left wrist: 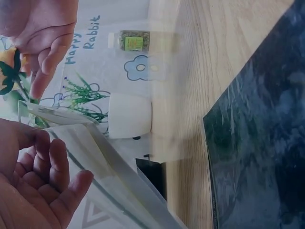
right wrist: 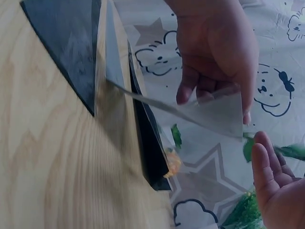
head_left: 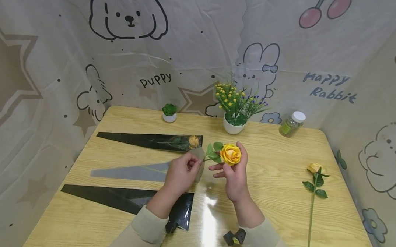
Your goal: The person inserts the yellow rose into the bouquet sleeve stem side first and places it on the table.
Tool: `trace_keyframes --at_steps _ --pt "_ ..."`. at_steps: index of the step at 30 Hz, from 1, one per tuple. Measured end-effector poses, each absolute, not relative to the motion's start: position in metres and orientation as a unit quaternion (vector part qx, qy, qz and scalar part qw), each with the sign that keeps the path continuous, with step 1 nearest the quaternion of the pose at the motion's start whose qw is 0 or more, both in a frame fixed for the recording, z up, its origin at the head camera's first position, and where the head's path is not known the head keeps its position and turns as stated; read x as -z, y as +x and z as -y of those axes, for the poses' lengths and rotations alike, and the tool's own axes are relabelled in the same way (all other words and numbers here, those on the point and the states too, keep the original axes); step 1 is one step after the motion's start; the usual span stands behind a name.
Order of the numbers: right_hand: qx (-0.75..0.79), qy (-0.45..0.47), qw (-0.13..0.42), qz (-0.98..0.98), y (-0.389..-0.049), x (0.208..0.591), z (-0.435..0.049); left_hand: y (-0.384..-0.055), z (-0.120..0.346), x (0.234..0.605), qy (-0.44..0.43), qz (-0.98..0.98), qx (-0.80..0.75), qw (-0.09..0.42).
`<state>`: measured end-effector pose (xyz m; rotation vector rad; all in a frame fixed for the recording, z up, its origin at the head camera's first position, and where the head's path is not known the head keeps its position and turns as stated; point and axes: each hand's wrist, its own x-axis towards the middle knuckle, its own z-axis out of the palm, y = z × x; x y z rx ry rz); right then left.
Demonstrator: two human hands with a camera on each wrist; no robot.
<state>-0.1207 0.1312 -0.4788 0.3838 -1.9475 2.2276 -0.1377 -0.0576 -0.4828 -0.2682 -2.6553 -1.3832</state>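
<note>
A yellow rose (head_left: 230,154) with green leaves is held over the middle of the table, its bloom pointing right. My left hand (head_left: 180,174) pinches its stem together with the open end of a pale translucent flower sleeve (head_left: 129,173). The left wrist view shows the green stem running down inside the sleeve (left wrist: 102,167). My right hand (head_left: 236,180) is beside the bloom, fingers extended and touching it from the right. In the right wrist view, the right hand's fingers (right wrist: 267,162) are straight near the leaves, and the sleeve (right wrist: 209,114) slants down from the left hand.
Behind the sleeve lies a black sleeve (head_left: 141,138) with a rose in it. Another black sleeve (head_left: 105,197) lies in front, partly under my left forearm. A second yellow rose (head_left: 315,168) lies at right. Potted plants (head_left: 234,125) and a lidded jar (head_left: 291,124) stand at the back.
</note>
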Motion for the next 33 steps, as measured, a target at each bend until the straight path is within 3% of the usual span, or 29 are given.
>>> trace_keyframes --at_steps 13,25,33 --pt "-0.67 0.201 0.22 0.68 -0.119 0.4811 -0.1357 -0.1402 0.0579 0.4815 -0.067 0.861 0.5 0.069" --pt "-0.637 0.247 0.244 0.688 -0.1164 0.4791 -0.1345 -0.1392 0.0582 0.4758 -0.052 0.855 0.516 0.024" --pt "-0.635 0.252 0.268 0.68 -0.1167 0.4821 -0.1359 -0.1394 0.0579 0.4745 -0.047 0.853 0.518 0.046"
